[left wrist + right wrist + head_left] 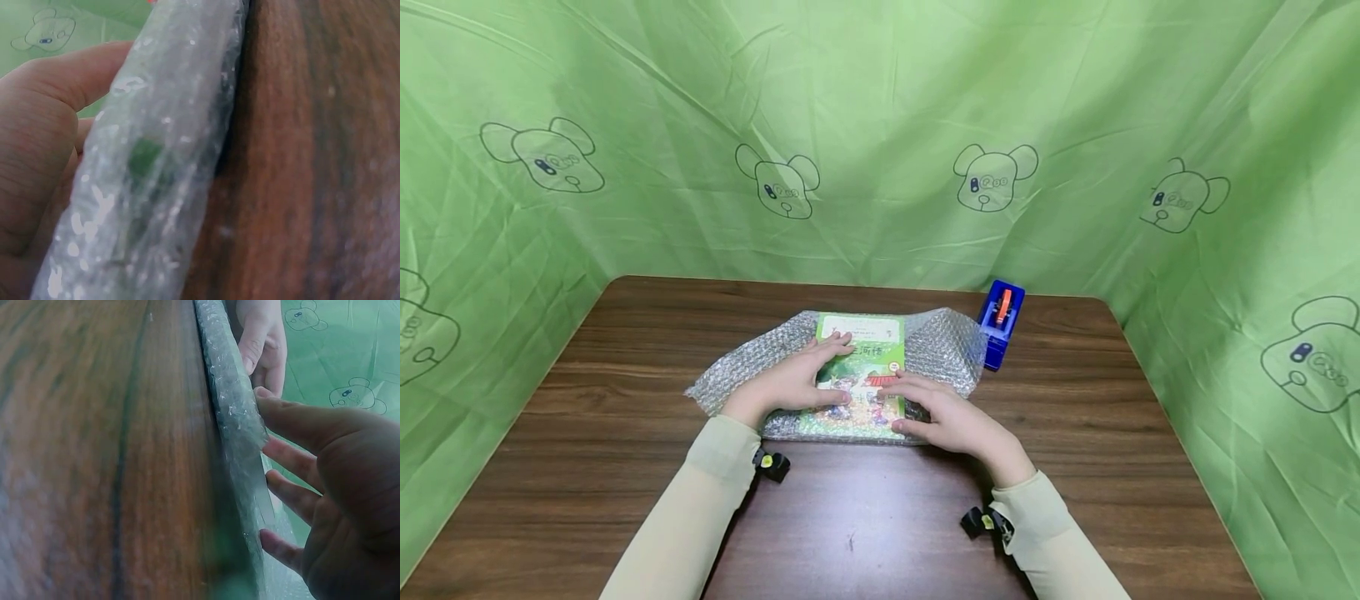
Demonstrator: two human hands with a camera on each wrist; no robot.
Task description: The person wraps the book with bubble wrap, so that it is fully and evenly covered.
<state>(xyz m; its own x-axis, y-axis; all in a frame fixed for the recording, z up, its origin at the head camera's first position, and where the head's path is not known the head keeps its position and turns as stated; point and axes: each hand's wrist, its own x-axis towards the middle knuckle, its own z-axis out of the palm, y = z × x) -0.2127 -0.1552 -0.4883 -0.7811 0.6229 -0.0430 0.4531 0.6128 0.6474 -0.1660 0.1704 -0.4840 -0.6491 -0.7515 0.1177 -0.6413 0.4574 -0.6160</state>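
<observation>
A green illustrated book (861, 327) lies on a sheet of bubble wrap (946, 346), whose near part is folded up over the book's lower half. My left hand (793, 379) rests on the book's left side with fingers spread and straight. On the right side, my right hand (951, 417) touches the cover and wrap with loosely extended fingers. In the left wrist view the wrap's folded near edge (150, 156) runs beside my thumb. The right wrist view shows that same edge with the fingertips of my right hand (350, 481) against it.
Behind the wrap's right end stands a blue tape dispenser (992, 350) with an orange part in it. The brown wooden table (587, 500) reaches back to green curtains (880, 233) printed with cartoon heads. Small black devices (772, 465) are strapped at both wrists.
</observation>
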